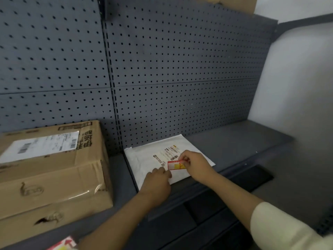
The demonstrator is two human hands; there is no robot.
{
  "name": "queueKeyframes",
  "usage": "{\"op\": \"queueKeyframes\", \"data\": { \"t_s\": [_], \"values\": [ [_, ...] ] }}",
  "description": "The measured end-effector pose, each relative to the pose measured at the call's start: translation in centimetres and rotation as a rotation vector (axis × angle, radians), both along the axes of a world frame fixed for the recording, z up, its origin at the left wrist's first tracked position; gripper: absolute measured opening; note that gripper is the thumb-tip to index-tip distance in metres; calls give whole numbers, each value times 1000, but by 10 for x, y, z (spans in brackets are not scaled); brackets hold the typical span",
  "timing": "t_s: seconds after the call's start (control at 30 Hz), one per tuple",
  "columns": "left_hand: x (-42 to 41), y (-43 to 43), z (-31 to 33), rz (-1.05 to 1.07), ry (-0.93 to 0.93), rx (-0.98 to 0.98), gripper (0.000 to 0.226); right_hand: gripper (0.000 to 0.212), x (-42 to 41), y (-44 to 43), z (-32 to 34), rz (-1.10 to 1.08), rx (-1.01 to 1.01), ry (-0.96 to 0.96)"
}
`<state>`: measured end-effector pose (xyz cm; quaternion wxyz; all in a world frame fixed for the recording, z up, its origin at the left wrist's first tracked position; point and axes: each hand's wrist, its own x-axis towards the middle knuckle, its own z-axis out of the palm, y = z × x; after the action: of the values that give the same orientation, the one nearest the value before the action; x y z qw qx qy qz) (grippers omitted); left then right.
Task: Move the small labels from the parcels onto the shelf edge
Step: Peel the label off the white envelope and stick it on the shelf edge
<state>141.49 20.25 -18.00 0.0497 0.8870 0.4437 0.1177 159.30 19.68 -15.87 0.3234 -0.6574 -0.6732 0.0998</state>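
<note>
A flat white mailer parcel (pixel 144 159) lies on the dark grey shelf (pixel 234 141), near its front edge (pixel 180 199). A small red, white and yellow label (pixel 175 165) sits on the mailer beside its printed shipping label. My right hand (pixel 195 164) pinches the right end of the small label between thumb and fingers. My left hand (pixel 158 183) presses down on the mailer's front edge just left of the label. A large brown cardboard box (pixel 52 170) with a white shipping label stands at the left.
A grey pegboard back panel (pixel 162 69) rises behind the shelf. A white wall (pixel 297 78) closes the right side. Another red and yellow label (pixel 63 244) shows at the bottom left edge. A cardboard box corner (pixel 234 4) sits on the upper shelf.
</note>
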Motion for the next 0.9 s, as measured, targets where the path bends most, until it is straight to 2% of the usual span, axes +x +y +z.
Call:
{"op": "queueKeyframes", "data": {
  "t_s": [0.2,0.33,0.47,0.6,0.7,0.9],
  "values": [
    [7,-49,4,121,-100,74,32,16,5,-37,-3,87,-15,1],
    [9,-81,-6,178,-32,63,30,17,-6,-53,-5,136,-50,-36],
    [3,-91,-10,239,18,8,39,17,-16,-60,-4,138,-78,-122],
    [-4,-97,-11,241,50,-35,50,15,-9,-64,-10,67,-154,-34],
    [-4,-97,-12,238,87,-38,44,14,-2,-66,-11,45,-181,-61],
    [1,-92,-15,231,99,-58,47,16,-5,-67,-14,61,-126,-120]
  ]
}}
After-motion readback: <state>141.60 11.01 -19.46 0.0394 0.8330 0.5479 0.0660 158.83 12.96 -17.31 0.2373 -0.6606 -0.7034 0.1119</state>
